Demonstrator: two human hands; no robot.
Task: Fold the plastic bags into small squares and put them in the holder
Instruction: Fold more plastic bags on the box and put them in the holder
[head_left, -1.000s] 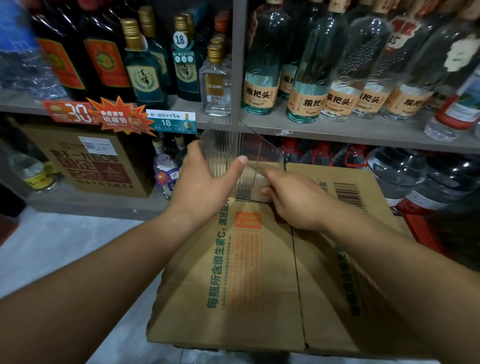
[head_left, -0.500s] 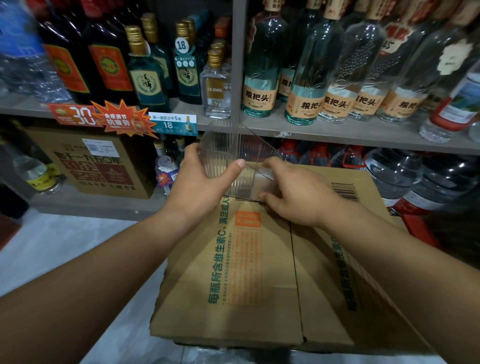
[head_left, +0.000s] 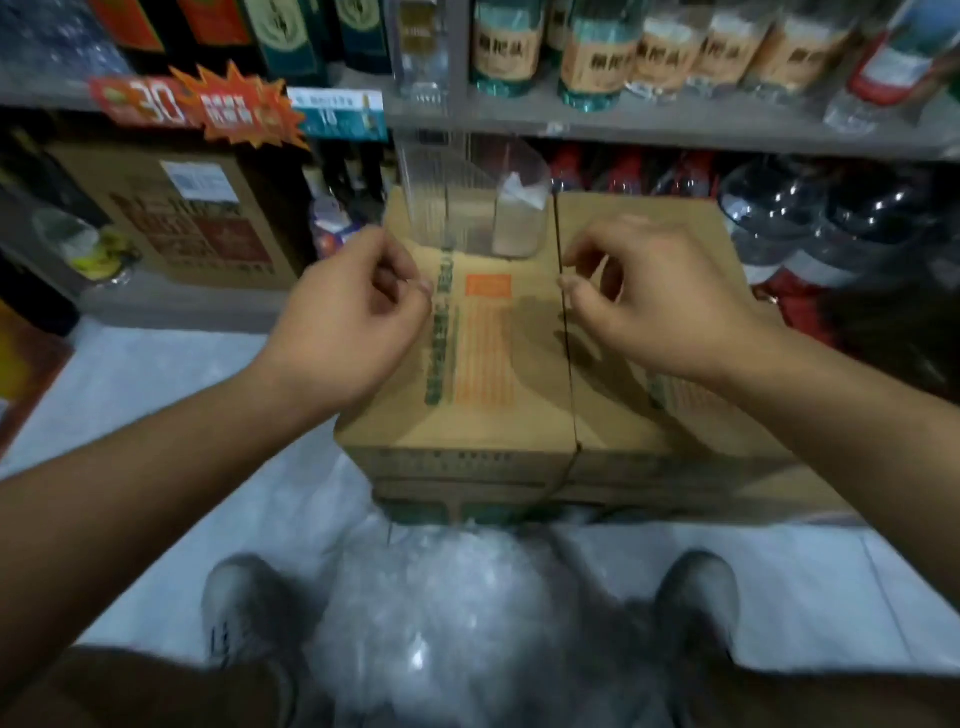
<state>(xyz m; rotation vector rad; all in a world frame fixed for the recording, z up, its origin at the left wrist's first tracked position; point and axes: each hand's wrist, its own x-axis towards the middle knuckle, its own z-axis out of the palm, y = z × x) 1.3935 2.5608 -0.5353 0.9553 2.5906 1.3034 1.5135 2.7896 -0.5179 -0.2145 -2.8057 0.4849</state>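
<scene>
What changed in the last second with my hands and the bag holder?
Both hands let go and drew back toward you: the left hand released the clear holder, the right hand left the folded bag inside it. Both now hover empty, fingers loosely curled. The holder stayed standing on the cardboard box.

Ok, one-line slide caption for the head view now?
Clear holder with a folded bag stands on the cardboard box; left hand and right hand hover nearby, loosely curled, holding nothing.

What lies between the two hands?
In the head view, only bare cardboard box top with its orange print lies between the left hand and right hand; the clear holder stands farther back.
</scene>
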